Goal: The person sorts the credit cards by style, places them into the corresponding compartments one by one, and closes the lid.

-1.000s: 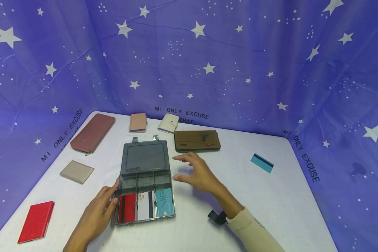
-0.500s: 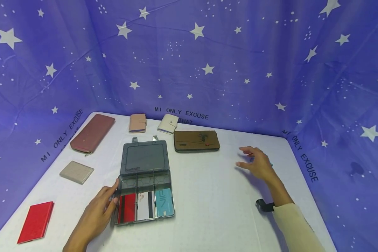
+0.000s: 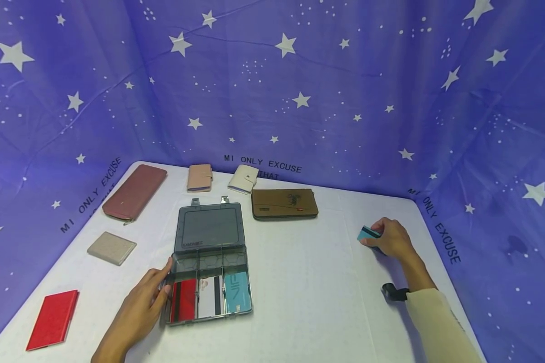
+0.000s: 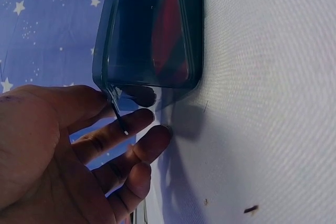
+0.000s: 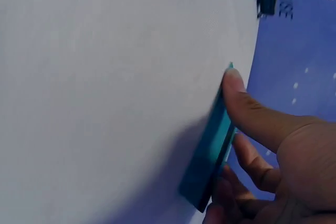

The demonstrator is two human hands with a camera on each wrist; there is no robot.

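Note:
My right hand (image 3: 394, 241) pinches a teal card (image 3: 366, 233) with a black stripe between thumb and fingers, at the right of the table. In the right wrist view the card (image 5: 209, 148) stands tilted on edge, its shadow falling on the white cloth. Left of centre lies a grey see-through plastic compartment box (image 3: 210, 224), lid folded back. Its front compartments hold a red card (image 3: 184, 300), a white striped card (image 3: 207, 297) and a blue VIP card (image 3: 237, 293). My left hand (image 3: 136, 307) grips the box's left side, thumb and index finger at its wall.
A brown zip wallet (image 3: 284, 202) lies behind the box, with white (image 3: 243, 178) and pink (image 3: 200, 178) card holders at the back edge. On the left are a maroon long wallet (image 3: 136, 191), a beige wallet (image 3: 111, 248) and a red holder (image 3: 52, 320). A starry curtain (image 3: 272, 91) surrounds the table.
My right hand has moved from beside the box to the right, taken hold of the teal card there and tilted it up. The left hand and box have stayed put.

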